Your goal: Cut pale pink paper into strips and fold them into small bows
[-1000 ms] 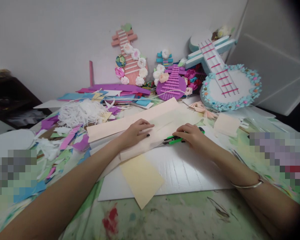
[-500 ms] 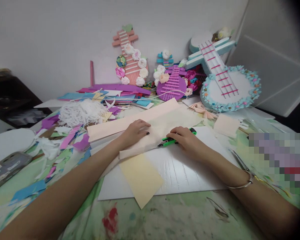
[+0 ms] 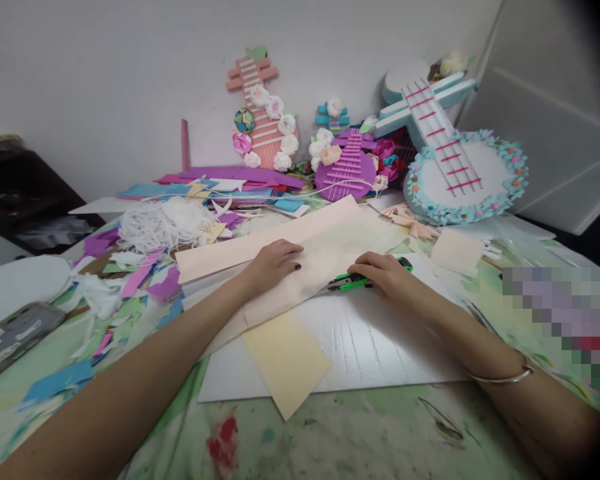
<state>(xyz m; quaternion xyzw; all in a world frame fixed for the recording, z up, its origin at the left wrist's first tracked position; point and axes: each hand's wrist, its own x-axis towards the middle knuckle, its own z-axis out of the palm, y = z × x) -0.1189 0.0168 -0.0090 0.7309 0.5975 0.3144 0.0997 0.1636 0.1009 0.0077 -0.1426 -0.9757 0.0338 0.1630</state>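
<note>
My left hand [image 3: 274, 267] lies with its fingers stretched out on a thin cream sheet of paper [image 3: 325, 257], pressing on it. My right hand [image 3: 380, 273] is closed around a green and black utility knife [image 3: 347, 281], whose blade points left along the sheet's near edge. Beneath the sheet is a white board [image 3: 370, 347] with several scored lines. A pale yellow square of paper [image 3: 286, 367] rests on the board, its upper part covered by the sheet. Behind my left hand runs a pale peach strip [image 3: 280, 230].
Colourful decorated toy instruments, among them a white and light blue one [image 3: 467, 173] and a purple one [image 3: 344, 175], lean at the back. White string [image 3: 167, 223] and coloured scraps lie at left. A phone [image 3: 20, 340] is at the left edge; scissors are partly hidden by my right forearm.
My right hand slid left with the knife along the sheet's edge, then back right. The sheet's near edge by my left forearm looks flatter. My left hand has stayed in place.
</note>
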